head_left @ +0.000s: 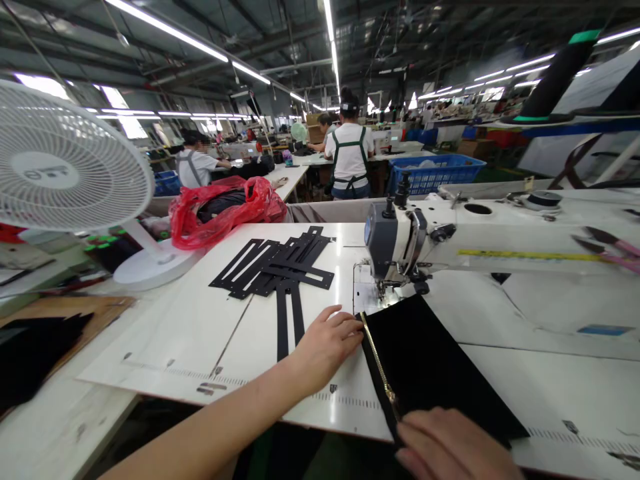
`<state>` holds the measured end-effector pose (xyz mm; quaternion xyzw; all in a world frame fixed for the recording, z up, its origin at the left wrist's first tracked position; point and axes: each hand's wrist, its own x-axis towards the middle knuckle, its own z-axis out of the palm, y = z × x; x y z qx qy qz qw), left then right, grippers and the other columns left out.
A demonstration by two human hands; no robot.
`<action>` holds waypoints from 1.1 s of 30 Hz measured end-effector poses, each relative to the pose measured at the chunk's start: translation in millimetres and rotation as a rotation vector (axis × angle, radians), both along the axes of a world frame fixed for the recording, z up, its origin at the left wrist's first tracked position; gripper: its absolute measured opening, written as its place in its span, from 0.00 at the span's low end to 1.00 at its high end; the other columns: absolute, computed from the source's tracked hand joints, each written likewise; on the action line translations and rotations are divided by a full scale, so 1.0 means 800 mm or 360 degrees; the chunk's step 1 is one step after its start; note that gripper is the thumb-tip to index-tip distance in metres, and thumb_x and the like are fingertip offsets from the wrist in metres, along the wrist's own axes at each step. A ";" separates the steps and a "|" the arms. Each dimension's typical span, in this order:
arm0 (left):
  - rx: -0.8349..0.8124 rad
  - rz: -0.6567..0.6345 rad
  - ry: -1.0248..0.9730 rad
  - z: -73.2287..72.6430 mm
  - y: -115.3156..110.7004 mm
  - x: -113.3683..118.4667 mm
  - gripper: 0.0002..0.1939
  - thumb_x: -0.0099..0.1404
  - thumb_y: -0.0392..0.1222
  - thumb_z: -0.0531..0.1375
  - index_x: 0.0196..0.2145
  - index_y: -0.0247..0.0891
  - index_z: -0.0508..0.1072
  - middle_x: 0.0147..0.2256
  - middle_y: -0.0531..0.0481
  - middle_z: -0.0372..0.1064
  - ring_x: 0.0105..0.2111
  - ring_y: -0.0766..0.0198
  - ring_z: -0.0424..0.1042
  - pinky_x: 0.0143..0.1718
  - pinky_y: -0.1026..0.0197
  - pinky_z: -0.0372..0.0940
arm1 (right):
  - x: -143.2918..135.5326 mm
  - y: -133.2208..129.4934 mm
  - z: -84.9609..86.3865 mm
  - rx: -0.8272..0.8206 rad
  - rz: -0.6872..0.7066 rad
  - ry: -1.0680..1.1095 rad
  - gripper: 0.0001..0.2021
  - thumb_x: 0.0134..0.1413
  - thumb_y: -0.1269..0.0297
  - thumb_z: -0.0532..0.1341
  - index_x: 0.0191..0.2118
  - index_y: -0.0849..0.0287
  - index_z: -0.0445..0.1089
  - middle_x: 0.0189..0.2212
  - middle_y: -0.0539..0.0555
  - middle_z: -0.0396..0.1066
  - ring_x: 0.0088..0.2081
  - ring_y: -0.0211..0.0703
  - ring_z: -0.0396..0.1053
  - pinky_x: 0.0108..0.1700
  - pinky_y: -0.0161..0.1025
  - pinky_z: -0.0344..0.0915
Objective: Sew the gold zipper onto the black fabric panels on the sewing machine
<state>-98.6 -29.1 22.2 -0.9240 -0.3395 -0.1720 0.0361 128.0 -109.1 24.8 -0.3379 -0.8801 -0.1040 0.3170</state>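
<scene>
A black fabric panel (430, 367) with a gold zipper (379, 367) along its left edge lies on the white table under the sewing machine head (397, 243). My left hand (327, 343) rests flat on the table, fingertips touching the zipper's upper end just left of the needle area. My right hand (450, 447) lies on the panel's near end at the table's front edge, by the zipper's lower end. Neither hand grips anything; both press down on the work.
A pile of black frame-shaped cut pieces (280, 267) lies left of the machine. Further left stand a white desk fan (65, 167) and a red plastic bag (225, 207). Pink-handled scissors (610, 247) and a yellow ruler (525, 254) lie on the machine arm. Other workers sit behind.
</scene>
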 end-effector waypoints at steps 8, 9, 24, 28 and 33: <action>-0.0452 0.0191 0.0132 0.002 -0.023 0.028 0.49 0.55 0.73 0.47 0.63 0.34 0.45 0.63 0.38 0.41 0.62 0.41 0.40 0.59 0.34 0.30 | 0.083 0.109 -0.024 -0.0672 -0.1031 0.0046 0.28 0.55 0.39 0.45 0.33 0.61 0.66 0.29 0.60 0.69 0.33 0.55 0.69 0.35 0.50 0.66; -0.0490 0.0172 0.0143 0.003 -0.020 0.031 0.52 0.53 0.75 0.47 0.63 0.35 0.43 0.63 0.39 0.39 0.62 0.40 0.38 0.59 0.33 0.28 | 0.083 0.113 -0.028 -0.0749 -0.1035 0.0093 0.26 0.54 0.39 0.46 0.32 0.60 0.65 0.29 0.59 0.69 0.33 0.53 0.69 0.35 0.48 0.66; -0.0622 0.0150 0.0361 0.012 -0.009 0.047 0.63 0.47 0.79 0.46 0.63 0.24 0.36 0.63 0.31 0.28 0.62 0.37 0.25 0.60 0.38 0.25 | 0.058 0.096 -0.006 -0.0042 -0.1037 -0.0520 0.21 0.61 0.66 0.46 0.55 0.73 0.59 0.36 0.67 0.72 0.35 0.59 0.70 0.33 0.52 0.65; -0.0662 0.0156 0.0367 0.015 -0.007 0.046 0.62 0.49 0.78 0.45 0.63 0.23 0.35 0.63 0.31 0.27 0.62 0.38 0.24 0.59 0.38 0.25 | 0.024 0.101 -0.013 -0.0044 -0.0315 -0.0506 0.20 0.61 0.67 0.46 0.56 0.67 0.59 0.57 0.63 0.58 0.58 0.52 0.54 0.57 0.55 0.52; -0.0645 0.0141 0.0367 0.009 -0.004 0.049 0.62 0.48 0.78 0.47 0.63 0.23 0.37 0.64 0.32 0.28 0.62 0.37 0.24 0.59 0.38 0.24 | 0.008 0.101 -0.051 -0.0337 -0.0281 -0.0492 0.26 0.61 0.62 0.47 0.62 0.67 0.49 0.62 0.60 0.48 0.62 0.47 0.45 0.61 0.54 0.46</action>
